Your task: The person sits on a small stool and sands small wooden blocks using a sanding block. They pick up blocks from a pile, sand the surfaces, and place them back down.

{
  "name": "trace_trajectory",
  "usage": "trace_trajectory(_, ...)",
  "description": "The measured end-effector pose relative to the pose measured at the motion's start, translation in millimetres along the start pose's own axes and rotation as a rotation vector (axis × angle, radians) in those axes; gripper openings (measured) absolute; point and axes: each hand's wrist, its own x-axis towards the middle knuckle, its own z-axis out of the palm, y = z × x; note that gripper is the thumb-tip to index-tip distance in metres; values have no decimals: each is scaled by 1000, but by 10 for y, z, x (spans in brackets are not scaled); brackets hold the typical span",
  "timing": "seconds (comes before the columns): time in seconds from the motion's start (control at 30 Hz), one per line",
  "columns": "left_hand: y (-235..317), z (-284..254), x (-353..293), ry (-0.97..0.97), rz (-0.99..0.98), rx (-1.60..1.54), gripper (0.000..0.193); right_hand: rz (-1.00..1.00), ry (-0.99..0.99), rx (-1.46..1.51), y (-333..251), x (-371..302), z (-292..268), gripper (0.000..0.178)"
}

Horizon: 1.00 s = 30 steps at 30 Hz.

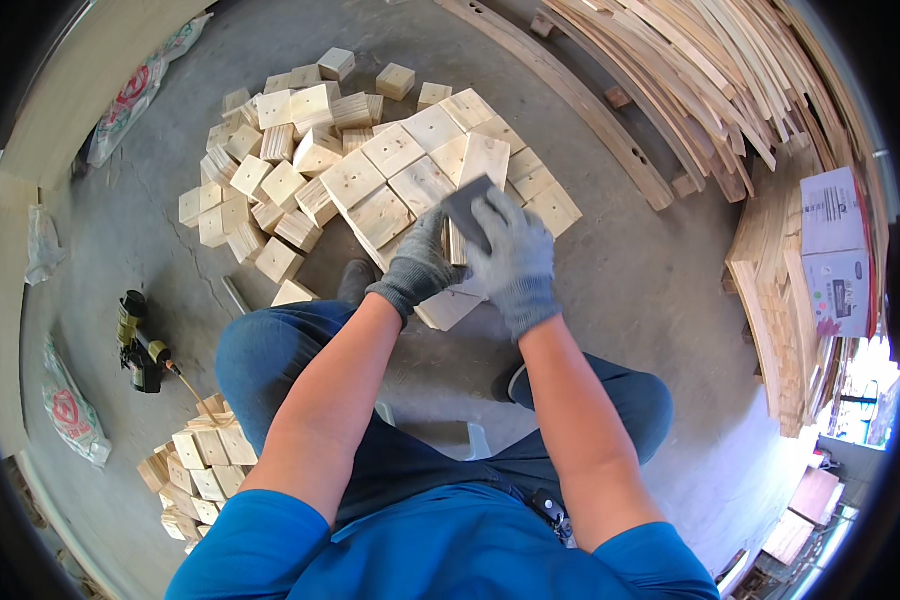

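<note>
My right hand (515, 255), in a grey knit glove, is closed round a dark grey block that looks like a sanding sponge (468, 210). Opposite it, my gloved left hand (418, 265) grips a wooden block (456, 246), mostly hidden between the two hands. The sponge lies close against the upper end of that block; whether they touch, I cannot tell. Both hands are above a raised, tight array of pale wooden blocks (391, 150), each with a small dark mark on its face. One block (485, 160) stands higher than its neighbours, just beyond the sponge.
Loose wooden blocks (283, 183) are heaped left of the array. More blocks (210, 462) are stacked by my left knee, near a yellow and black power tool (142, 345). Long wooden strips (670, 75) lie at far right, with a cardboard box (835, 255) on stacked boards.
</note>
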Motion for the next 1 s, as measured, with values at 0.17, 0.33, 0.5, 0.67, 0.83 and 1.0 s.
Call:
trace_trajectory(0.17,33,7,-15,15,40,-104,119,50,-12,-27,74,402,88,58)
trace_trajectory(0.33,19,8,-2,-1,51,-63,120,56,-3,5,-106,-114,-71,61)
trace_trajectory(0.5,-243,190,89,-13,69,-294,119,-7,-40,32,-155,-900,-267,67)
trace_trajectory(0.67,-334,250,122,-17,54,-362,117,-39,-46,8,-100,-837,-283,67)
trace_trajectory(0.83,-139,53,-2,17,7,-119,118,-63,33,9,97,-66,-72,62)
trace_trajectory(1.0,62,10,18,-37,-26,-79,120,91,27,-40,354,433,59,56)
